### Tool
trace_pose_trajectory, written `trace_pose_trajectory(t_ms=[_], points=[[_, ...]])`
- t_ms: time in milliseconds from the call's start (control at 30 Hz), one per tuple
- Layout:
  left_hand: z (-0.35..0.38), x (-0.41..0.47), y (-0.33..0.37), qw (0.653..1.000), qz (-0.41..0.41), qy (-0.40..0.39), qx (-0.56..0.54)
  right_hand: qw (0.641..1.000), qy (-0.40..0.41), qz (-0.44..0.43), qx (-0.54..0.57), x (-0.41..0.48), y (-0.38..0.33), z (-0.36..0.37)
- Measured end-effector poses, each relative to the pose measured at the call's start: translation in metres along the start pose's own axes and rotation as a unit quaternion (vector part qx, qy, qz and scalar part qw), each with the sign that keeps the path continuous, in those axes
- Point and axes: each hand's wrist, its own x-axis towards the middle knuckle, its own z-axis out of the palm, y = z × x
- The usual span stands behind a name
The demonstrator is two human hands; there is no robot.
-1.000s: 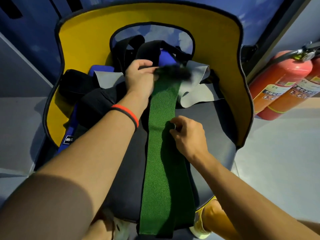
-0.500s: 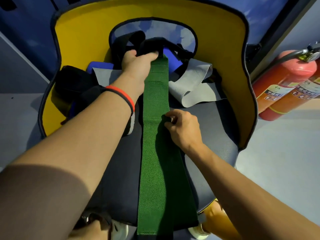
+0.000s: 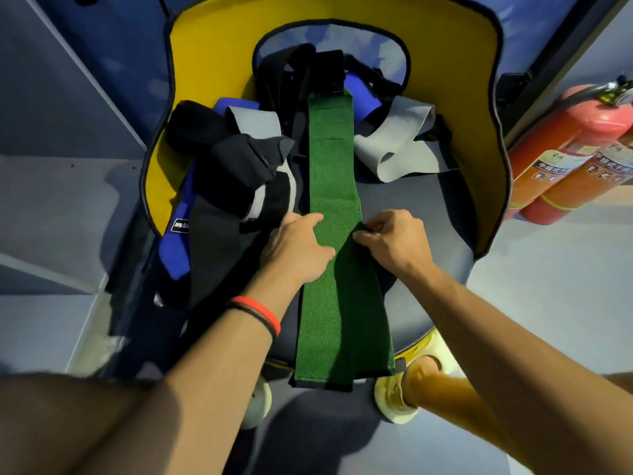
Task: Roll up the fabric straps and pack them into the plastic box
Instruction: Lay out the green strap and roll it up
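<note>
The long green woven fabric strap (image 3: 334, 214) lay flat along the dark padded seat of the yellow-backed chair (image 3: 428, 207), running from twelve o'clock, where its far end met the heap of black, grey and blue straps (image 3: 239, 156), to six o'clock, where its near end hung over the seat's front edge. The left hand (image 3: 298, 248) rested open, palm down, on the strap's nine o'clock edge; the right hand (image 3: 394, 240) pinched the three o'clock edge between closed fingertips. A tight roll would probably require squared edges, even tension and a start from one end. No plastic box was visible.
</note>
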Motion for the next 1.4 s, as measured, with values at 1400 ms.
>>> trace_pose_trajectory(t_ms=[1400], points=[[0.03,-0.027,-0.006,0.996,-0.025,0.057,-0.059,0.98,-0.078,-0.128,-0.13,-0.057,0.017,-0.004]])
